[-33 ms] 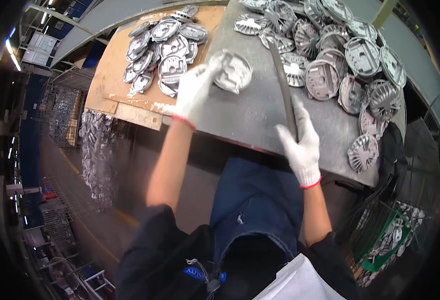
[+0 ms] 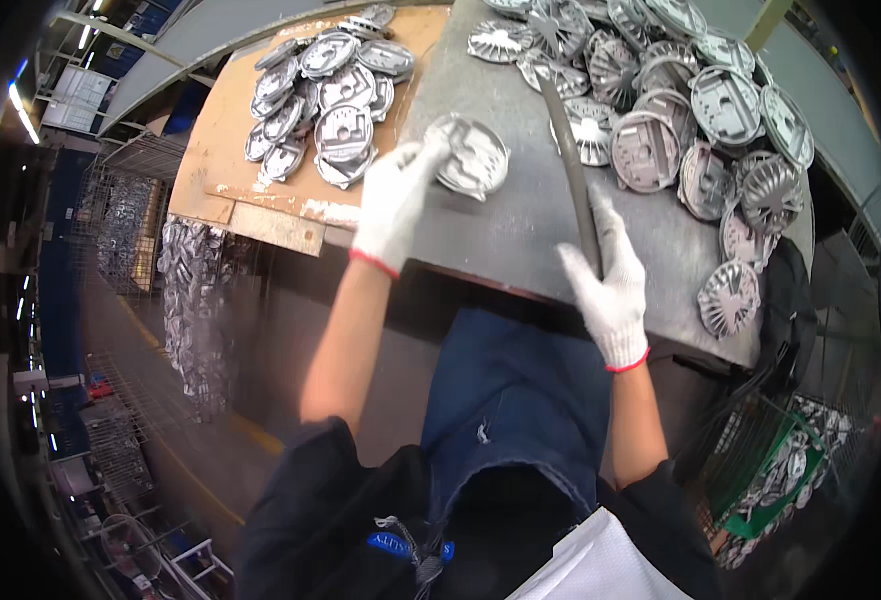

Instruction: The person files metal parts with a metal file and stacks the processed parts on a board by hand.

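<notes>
Workbench (image 2: 500,235) is grey metal with a tan board (image 2: 210,150) on the left, more discs (image 2: 643,152) heaped on both, plus a green bin (image 2: 758,516) lower right. Left hand (image 2: 390,200) pinches the left edge of a round metal part (image 2: 480,160) over the metal, recessed face up. Right hand (image 2: 612,290) has a dark bar (image 2: 572,165) between thumb and fingers, long axis running away and slightly left. Bar's near end is hidden; left hand's blurry, so can't swear how tight.

A round casting (image 2: 478,158) sat at the fingers of the left hand (image 2: 390,205), above the metal benchtop (image 2: 500,235); stacked castings (image 2: 345,88) lay beyond and left of them on a wooden board (image 2: 210,150). Beyond the right hand's (image 2: 612,300) fingers lay heaped castings (image 2: 645,150).
</notes>
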Demonstrator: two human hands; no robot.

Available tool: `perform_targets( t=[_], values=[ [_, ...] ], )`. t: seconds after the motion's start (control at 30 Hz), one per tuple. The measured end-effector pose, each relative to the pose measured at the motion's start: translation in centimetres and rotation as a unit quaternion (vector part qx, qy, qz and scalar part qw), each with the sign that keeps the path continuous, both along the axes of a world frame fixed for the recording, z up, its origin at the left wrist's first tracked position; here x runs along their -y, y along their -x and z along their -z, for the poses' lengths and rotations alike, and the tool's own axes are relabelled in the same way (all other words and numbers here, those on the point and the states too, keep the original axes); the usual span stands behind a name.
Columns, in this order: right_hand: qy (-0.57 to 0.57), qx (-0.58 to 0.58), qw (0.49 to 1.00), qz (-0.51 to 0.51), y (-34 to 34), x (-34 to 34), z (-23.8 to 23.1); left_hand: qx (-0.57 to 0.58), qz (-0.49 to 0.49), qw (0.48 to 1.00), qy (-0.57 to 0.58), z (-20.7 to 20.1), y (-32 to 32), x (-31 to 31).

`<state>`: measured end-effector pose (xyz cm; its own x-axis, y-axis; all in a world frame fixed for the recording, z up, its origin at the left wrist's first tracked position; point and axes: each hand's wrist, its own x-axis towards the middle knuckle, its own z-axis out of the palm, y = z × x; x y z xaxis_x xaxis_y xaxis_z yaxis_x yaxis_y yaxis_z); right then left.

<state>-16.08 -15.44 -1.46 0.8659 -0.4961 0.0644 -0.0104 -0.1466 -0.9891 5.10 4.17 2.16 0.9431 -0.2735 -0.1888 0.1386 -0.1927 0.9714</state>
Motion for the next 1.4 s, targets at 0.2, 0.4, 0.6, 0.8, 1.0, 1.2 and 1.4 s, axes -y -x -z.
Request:
perform_targets(
  t=[0.2, 0.4, 0.6, 0.8, 1.0, 1.2, 1.4],
  values=[
    [0.165, -0.051, 0.985, 0.011, 2.2, 1.3, 0.8, -0.104, 0.121, 0.987, -0.033, -0.4, 10.3, -2.9],
    [0.166, -0.04, 0.985, 0.017, 2.2, 1.5, 2.6, 0.056, 0.11, 0.972, -0.202, -2.6, 9.5, -4.0],
    [0.128, -0.024, 0.991, 0.013, 2.6, 1.5, 2.3, 0.184, 0.057, 0.978, -0.076, 1.1, 6.0, -0.2],
    [0.171, -0.044, 0.984, 0.011, 2.6, 1.4, 1.8, 0.239, 0.108, 0.953, -0.152, 2.5, 5.2, 3.1],
    [0.155, -0.052, 0.987, 0.01, 2.4, 1.4, 1.6, 0.288, 0.097, 0.936, -0.175, 3.0, 5.2, 4.6],
    [0.162, -0.046, 0.986, 0.005, 2.5, 1.5, 1.6, 0.373, 0.084, 0.897, -0.222, 3.3, 5.1, 5.1],
    [0.136, -0.055, 0.989, -0.011, 2.4, 1.6, 1.4, 0.396, 0.051, 0.894, -0.202, 4.4, 5.8, 5.1]
  ],
)
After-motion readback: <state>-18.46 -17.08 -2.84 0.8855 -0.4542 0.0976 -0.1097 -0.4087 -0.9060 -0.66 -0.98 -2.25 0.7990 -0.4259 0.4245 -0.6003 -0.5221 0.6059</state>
